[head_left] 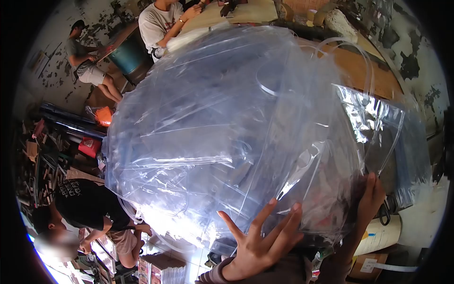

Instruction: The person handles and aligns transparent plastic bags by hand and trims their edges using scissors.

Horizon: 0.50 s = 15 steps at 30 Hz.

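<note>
With fingers splayed wide and gripping nothing, L hand (262, 239) is over near side of clear plastic pile (203, 128); R hand (371, 201) at pile's edge, grip unclear. Person in blk tee (87, 203) well L of both.

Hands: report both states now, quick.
Left hand: open, spread over the clear plastic.
Right hand: up against the plastic; whether it grips any cannot be told.
</note>
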### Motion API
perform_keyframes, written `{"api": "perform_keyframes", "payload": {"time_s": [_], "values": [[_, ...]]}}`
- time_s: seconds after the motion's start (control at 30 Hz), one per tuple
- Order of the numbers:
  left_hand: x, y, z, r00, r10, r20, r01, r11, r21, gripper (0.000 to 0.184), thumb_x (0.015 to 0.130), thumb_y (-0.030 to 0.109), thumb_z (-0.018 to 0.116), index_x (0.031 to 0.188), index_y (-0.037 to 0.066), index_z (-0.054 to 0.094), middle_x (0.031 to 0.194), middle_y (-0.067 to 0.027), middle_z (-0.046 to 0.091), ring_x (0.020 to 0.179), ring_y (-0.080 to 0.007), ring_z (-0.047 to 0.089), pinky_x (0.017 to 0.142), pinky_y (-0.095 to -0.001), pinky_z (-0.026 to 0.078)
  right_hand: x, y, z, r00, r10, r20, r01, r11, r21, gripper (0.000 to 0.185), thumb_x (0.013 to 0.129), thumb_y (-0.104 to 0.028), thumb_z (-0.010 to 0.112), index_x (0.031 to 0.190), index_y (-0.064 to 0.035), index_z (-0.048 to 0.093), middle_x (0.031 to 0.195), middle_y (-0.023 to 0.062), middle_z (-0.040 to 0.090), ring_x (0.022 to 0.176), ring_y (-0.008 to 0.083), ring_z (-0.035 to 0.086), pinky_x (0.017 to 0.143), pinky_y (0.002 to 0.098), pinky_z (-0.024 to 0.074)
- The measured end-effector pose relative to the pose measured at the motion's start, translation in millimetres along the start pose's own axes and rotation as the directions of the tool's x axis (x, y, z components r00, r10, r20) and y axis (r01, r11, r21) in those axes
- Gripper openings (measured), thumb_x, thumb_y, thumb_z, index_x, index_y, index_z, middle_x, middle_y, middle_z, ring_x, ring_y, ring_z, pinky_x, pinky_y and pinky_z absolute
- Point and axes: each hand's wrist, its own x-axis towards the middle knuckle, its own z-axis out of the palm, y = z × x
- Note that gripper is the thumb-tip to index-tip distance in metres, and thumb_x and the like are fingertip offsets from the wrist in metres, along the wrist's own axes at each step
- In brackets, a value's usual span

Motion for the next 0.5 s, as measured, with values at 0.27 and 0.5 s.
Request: {"api": "perform_keyframes", "payload": {"time_s": [0.27, 0.5], "values": [[-21.9, -32.1, -16.5, 0.897, -0.345, -0.278, 0.306, 0.936, -0.174, 0.049, 0.090, 0.047, 0.042, 0.105, 0.006, 0.063, 0.091, -0.0046, 0.064, 0.095, -0.0239, 0.053, 0.088, -0.0428, 0.035, -1.0, 3.3, -1.0, 0.999, -0.022, -0.023, 0.022, 0.999, -0.027, 0.034, 0.094, -0.024, 0.046, 0.074, 0.0001, 0.057, 0.051, 0.0021, 0.048, 0.045, 0.0090, 0.046, 0.044, 0.0253, 0.0342], [-42.2, -35.4, -18.3, 0.878, -0.455, -0.150, 0.417, 0.880, -0.229, 0.026, 0.073, 0.018, 0.068, 0.097, 0.008, 0.066, 0.083, -0.0042, 0.055, 0.078, -0.0206, 0.048, 0.076, -0.0358, 0.033, 0.4, 10.1, -3.5, 0.998, 0.049, 0.030, -0.048, 0.999, -0.024, 0.031, 0.093, -0.025, 0.048, 0.079, -0.0001, 0.058, 0.054, 0.0034, 0.052, 0.047, 0.0091, 0.048, 0.047, 0.0259, 0.0376]]}}
